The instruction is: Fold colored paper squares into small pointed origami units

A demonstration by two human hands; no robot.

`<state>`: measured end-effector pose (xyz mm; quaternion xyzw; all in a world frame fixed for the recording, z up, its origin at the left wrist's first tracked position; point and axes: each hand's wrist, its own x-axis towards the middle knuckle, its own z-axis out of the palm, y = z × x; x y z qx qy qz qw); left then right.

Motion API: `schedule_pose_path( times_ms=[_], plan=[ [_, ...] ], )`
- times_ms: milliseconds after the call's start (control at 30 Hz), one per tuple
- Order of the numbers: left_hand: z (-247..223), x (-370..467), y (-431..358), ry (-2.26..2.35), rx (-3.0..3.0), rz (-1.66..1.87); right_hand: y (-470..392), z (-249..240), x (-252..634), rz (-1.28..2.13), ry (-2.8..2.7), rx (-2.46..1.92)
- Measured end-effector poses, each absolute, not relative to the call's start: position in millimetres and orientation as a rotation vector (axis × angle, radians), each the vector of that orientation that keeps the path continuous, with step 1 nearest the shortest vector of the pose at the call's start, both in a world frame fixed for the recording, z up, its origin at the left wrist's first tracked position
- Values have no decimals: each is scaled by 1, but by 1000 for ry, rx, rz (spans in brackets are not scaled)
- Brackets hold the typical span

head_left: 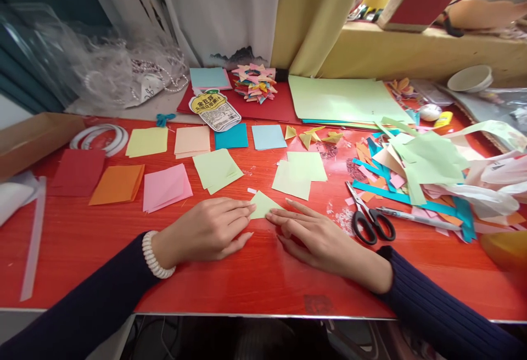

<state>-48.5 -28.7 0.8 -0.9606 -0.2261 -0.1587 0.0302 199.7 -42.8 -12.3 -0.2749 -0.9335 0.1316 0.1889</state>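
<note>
Navy sleeves [84, 299] foremost. Left hand [216, 228] and right hand [315, 234]: fingers loosely extended, thumbs apart, fingertips resting on green paper [263, 204] between them, on red table [239, 288].

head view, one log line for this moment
left hand: touching folded green paper, left side | right hand: touching its right side | scissors: on table, unheld

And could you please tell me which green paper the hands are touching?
The small piece between the left hand and right hand, in contact with both; the other green papers lie farther away, untouched.
</note>
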Motion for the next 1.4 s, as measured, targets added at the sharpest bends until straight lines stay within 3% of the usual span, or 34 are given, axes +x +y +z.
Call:
schedule_pose_path(
  times_ms=[367,833,1233,1400],
  plan=[
    [-3,-29,-31,-726,-2854,-345,-43,-9,204,186,-2512,-763],
    [5,-75,-17,-994,-3304,-564,-35,-8,214,57,-2426,-815],
    [-5,-44,-23,-801,-3121,-524,-29,-2,222,46,-2597,-632],
    [-6,-47,-25,-816,-3071,-529,-20,5,236,-63,-2534,-757]
  ],
)
